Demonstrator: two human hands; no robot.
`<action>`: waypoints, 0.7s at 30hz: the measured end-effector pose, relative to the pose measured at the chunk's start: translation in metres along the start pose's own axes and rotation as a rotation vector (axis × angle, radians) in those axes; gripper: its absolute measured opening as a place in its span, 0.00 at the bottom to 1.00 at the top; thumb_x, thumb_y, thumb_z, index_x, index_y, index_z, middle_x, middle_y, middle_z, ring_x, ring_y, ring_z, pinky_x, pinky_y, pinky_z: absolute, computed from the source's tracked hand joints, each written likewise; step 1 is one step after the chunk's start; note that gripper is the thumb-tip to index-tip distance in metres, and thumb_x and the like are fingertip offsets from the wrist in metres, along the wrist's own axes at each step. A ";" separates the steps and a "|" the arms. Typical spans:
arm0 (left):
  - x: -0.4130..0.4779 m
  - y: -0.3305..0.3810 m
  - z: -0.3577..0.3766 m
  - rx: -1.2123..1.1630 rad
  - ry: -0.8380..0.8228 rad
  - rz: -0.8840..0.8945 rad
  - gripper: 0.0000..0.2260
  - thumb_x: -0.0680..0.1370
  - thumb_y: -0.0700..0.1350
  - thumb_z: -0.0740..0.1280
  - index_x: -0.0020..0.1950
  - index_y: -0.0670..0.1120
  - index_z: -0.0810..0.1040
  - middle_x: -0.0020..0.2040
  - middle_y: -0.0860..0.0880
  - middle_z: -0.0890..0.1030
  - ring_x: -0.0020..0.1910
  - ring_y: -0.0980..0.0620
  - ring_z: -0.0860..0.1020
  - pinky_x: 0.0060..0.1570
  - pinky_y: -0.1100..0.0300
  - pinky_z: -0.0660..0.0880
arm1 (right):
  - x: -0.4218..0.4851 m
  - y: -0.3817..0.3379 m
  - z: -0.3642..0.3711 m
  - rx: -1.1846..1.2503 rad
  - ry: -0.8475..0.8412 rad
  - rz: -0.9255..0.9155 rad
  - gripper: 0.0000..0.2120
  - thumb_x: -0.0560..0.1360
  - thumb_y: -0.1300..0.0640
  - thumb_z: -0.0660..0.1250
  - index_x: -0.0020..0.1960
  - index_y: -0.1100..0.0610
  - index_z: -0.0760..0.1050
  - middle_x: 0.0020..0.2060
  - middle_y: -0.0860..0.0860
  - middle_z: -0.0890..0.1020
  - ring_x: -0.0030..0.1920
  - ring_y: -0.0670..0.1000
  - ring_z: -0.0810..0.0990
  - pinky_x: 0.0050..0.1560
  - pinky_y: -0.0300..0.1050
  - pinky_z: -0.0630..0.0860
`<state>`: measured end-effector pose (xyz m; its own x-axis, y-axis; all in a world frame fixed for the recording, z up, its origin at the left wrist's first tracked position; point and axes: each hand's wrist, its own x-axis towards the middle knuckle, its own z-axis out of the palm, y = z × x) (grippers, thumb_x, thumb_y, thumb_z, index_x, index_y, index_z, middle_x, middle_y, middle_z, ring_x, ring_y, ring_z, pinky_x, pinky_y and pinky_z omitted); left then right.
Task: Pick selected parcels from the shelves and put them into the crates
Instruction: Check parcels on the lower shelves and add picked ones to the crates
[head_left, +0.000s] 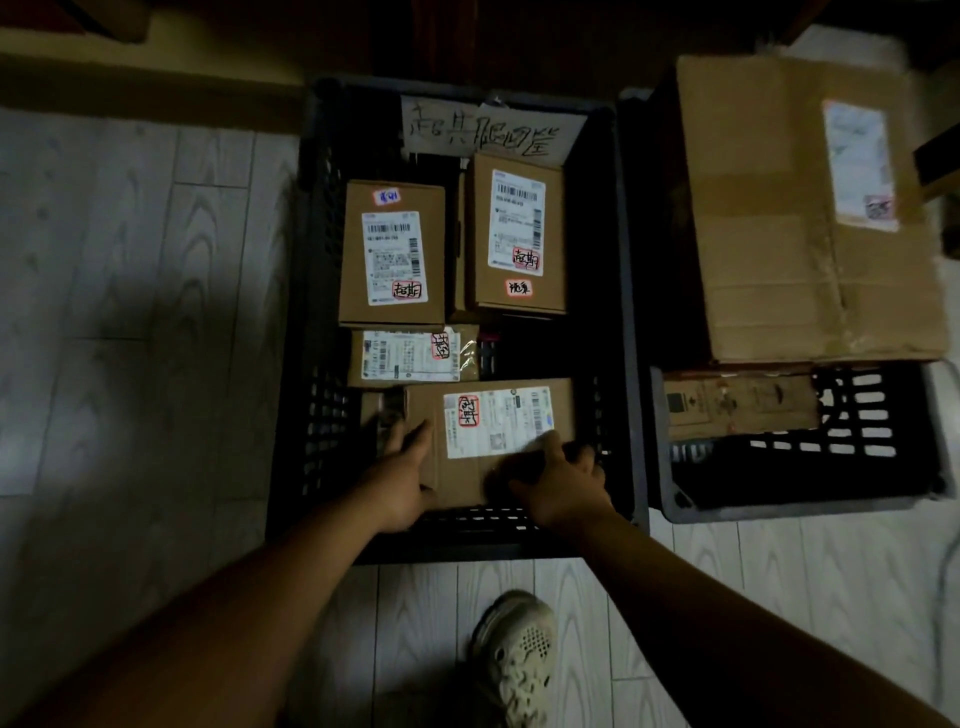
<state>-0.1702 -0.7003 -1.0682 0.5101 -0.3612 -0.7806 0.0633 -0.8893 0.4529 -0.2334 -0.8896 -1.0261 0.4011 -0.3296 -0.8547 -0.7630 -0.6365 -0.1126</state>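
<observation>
Head view inspected, looking straight down onto a pale plank floor. Found left hand gripping the left end of a brown parcel, thumb on top, fingers blurred at the edge. Found right hand curled over the near right corner of the same parcel. Recorded both hands as clamped on it, one at each end. Located the parcel inside the black crate, at the near end, flat, label up, close against the near wall; unable to tell whether resting on the crate bottom or held just above it. Counted three other labelled parcels in the same crate: far-left parcel and far-right parcel side by side toward the far end, and small flat parcel just beyond the held one. Noted a handwritten paper sign on the far wall. Noted a second crate just beside the first on the right, with a large carton laid across its far part and a lower box partly visible beneath. Saw no shelves in frame. Judged progress: several parcels already delivered, present one at the point of being set down, release not yet made. Judged remaining: letting go, then further trips to the shelves for any outstanding selections; unable to tell the number left. Noted dark spare room to the right of the small flat parcel.
</observation>
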 end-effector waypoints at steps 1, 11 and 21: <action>0.002 -0.001 0.002 0.030 -0.013 0.000 0.43 0.75 0.43 0.69 0.77 0.55 0.40 0.76 0.51 0.33 0.77 0.45 0.44 0.74 0.53 0.52 | 0.003 -0.001 0.000 -0.001 -0.017 0.011 0.43 0.76 0.42 0.65 0.78 0.45 0.38 0.77 0.61 0.43 0.76 0.66 0.45 0.72 0.63 0.55; -0.022 -0.003 -0.029 -0.081 0.026 0.023 0.41 0.74 0.45 0.70 0.76 0.61 0.45 0.77 0.54 0.35 0.77 0.48 0.42 0.75 0.48 0.52 | -0.023 -0.005 -0.015 -0.093 0.033 -0.015 0.40 0.75 0.40 0.64 0.78 0.47 0.47 0.77 0.57 0.49 0.76 0.63 0.49 0.72 0.61 0.57; -0.168 0.004 -0.213 -0.128 0.221 0.027 0.38 0.75 0.53 0.68 0.77 0.55 0.48 0.79 0.50 0.45 0.77 0.49 0.47 0.75 0.53 0.50 | -0.162 -0.144 -0.095 -0.180 0.114 -0.219 0.36 0.76 0.38 0.60 0.78 0.50 0.52 0.76 0.60 0.55 0.75 0.64 0.53 0.73 0.58 0.57</action>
<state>-0.0724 -0.5834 -0.8434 0.6873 -0.3017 -0.6607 0.1479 -0.8325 0.5339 -0.1408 -0.8106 -0.8235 0.6081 -0.2405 -0.7566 -0.5539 -0.8112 -0.1874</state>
